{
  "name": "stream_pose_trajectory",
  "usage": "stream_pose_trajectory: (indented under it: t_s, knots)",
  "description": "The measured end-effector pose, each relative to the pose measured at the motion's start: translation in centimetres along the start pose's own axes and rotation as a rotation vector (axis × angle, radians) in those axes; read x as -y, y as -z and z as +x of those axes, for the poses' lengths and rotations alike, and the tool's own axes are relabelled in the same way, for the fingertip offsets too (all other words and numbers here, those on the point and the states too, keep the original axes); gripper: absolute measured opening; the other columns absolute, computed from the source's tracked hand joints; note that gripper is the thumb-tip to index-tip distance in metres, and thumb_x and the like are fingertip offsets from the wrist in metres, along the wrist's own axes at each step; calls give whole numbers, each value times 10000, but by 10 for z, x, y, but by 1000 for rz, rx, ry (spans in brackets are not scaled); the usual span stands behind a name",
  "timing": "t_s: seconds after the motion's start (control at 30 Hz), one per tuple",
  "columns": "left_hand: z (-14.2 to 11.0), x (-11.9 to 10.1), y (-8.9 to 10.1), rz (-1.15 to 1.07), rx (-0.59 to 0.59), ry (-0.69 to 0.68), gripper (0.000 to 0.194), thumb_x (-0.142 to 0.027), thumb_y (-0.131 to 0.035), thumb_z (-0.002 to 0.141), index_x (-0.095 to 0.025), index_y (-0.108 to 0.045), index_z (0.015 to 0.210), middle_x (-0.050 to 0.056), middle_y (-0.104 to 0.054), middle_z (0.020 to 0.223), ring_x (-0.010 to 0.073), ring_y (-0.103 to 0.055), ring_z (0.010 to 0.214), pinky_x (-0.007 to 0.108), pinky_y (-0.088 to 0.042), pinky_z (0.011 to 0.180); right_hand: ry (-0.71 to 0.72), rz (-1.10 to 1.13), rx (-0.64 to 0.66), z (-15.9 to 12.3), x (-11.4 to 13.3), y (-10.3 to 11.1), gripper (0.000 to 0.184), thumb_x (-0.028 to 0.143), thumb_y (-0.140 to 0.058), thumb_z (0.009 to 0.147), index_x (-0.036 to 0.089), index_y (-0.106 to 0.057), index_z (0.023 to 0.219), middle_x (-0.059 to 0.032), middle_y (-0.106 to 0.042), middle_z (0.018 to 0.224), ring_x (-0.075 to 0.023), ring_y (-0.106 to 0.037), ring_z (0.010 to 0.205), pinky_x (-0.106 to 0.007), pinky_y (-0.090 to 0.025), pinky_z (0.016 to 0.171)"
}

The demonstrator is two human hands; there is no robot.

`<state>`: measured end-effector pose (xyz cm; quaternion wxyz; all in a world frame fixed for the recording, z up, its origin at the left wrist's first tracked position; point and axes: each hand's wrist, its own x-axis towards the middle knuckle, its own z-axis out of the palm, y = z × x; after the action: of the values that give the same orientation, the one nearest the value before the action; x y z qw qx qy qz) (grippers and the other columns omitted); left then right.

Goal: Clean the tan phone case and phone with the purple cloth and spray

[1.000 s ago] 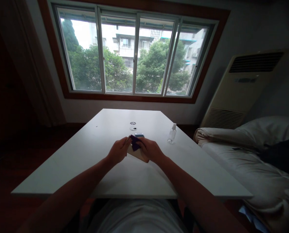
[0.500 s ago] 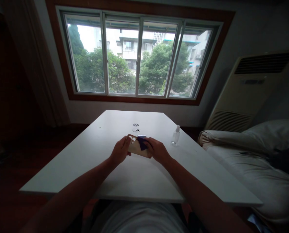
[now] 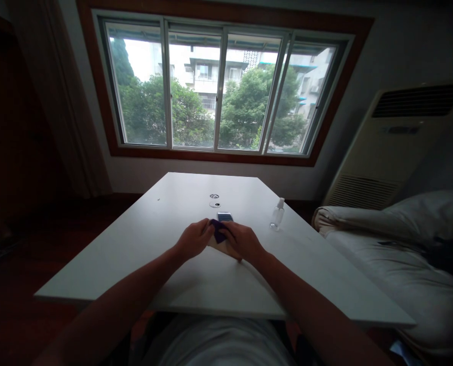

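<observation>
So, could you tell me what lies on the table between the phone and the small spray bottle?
In the head view, nothing: the stretch of white table between the phone and the spray bottle is bare.

One view only — a camera worn on the person's head, looking forward and slightly down across the white table (image 3: 165, 239) toward the window (image 3: 219, 86) on the far wall. Both forearms run up from the bottom edge to the hands near the frame's middle — close, wide-angled, with the room's edges bent.
</observation>
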<state>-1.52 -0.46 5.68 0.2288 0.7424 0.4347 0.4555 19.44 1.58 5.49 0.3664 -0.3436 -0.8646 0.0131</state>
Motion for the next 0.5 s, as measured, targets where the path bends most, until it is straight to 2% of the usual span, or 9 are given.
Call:
stream_pose_trajectory:
  t_s: [0.07,0.13,0.3,0.5]
  knots:
    - [1,-2,2,55,-34,-20,321,-456,-500,953,-187,-643,852,20,-664,754,149,-588,680,239,-411,598,37,-36,32,0,1,1,281,343,-457,1037,232,-645,1214,-62,-721,1044,-198,-681,868,-301,-517,773]
    - [2,-2,2,53,-13,-12,345,-465,-490,955,-185,-648,830,21,-666,751,152,-582,677,241,-406,591,51,-50,46,0,1,2,298,342,-448,1041,235,-640,1242,-62,-717,1021,-191,-675,852,-291,-510,764]
    - [3,3,-4,-82,39,125,465,-581,-435,955,-183,-634,821,11,-624,664,148,-573,557,231,-403,482,13,-35,8,3,-7,6,347,349,-474,1032,265,-603,1344,-58,-698,1066,-188,-666,902,-292,-509,808]
    - [5,10,-8,-201,-111,191,548,-668,-456,917,-171,-684,948,37,-665,788,144,-605,581,225,-458,447,-98,94,-26,4,-32,8,304,346,-513,1008,298,-660,1270,-24,-690,1094,-183,-655,973,-300,-505,863]
